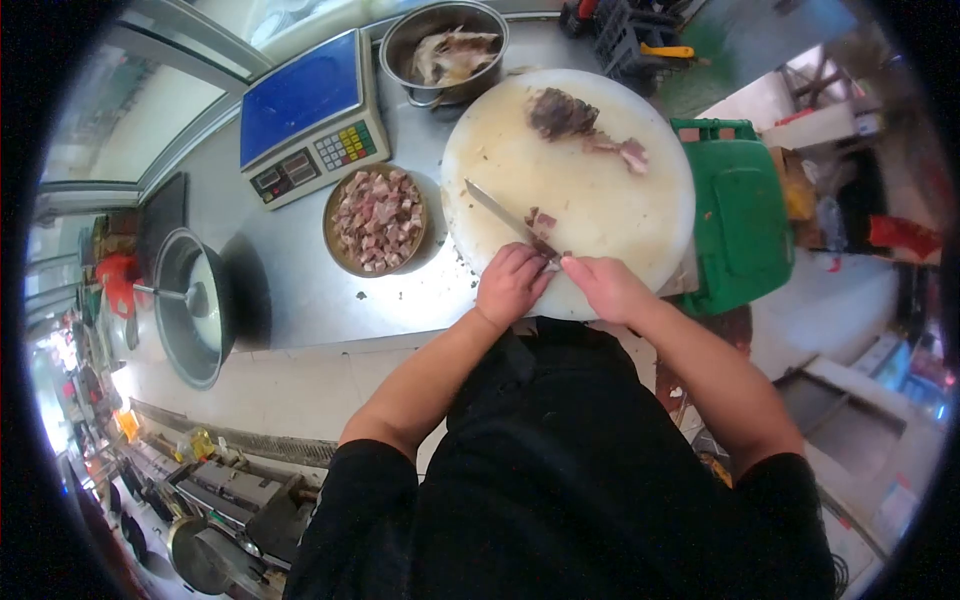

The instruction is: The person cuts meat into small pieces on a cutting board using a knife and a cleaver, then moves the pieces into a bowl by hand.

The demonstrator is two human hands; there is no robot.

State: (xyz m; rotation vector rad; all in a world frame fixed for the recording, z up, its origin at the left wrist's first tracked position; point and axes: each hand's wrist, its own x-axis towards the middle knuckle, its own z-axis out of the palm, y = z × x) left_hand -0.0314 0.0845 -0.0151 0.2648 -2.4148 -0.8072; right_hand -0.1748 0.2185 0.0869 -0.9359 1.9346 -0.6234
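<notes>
A narrow steel knife [497, 208] is held over the round white cutting board [625, 225], its handle enclosed by the curled right hand [604, 288]. Small pinkish-brown meat pieces [543, 223] are seen beside the blade, just beyond the left hand [511, 287], its fingers bent; any grip there cannot be told. Diced meat [375, 217] is heaped in a round brown bowl [346, 262]; a browned chunk [455, 58] is contained in a silvery pot [466, 92].

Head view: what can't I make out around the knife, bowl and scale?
Head view, knife handle: hidden by the right hand.
Head view, anything under the left hand: covered by that hand.
Head view, bottom of the bowl: covered by diced meat.
Head view, figures on the scale: too small and blurred.
</notes>
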